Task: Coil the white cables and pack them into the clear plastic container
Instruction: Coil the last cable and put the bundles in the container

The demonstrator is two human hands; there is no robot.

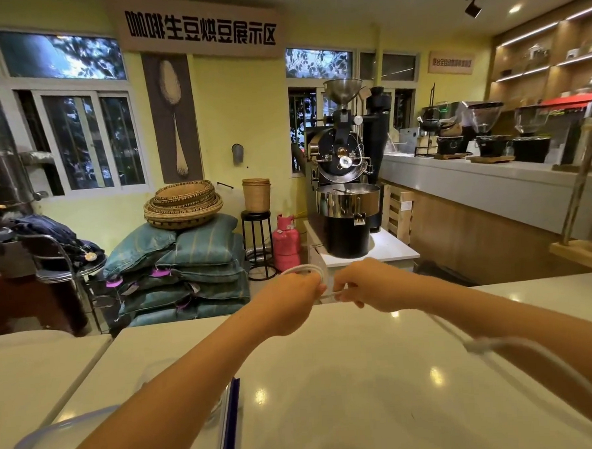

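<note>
White cable [306,269] | loops above left grip [288,303] | strand in right grip [366,286]

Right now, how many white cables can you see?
1: white cable, coiled in the left hand, pinched by the right hand, its tail trailing beneath the right forearm. Others may be hidden.

Counter [330,377]: glossy white, filling the lower half of the frame.
On it: clear plastic container [35,440], lower left corner.
</note>
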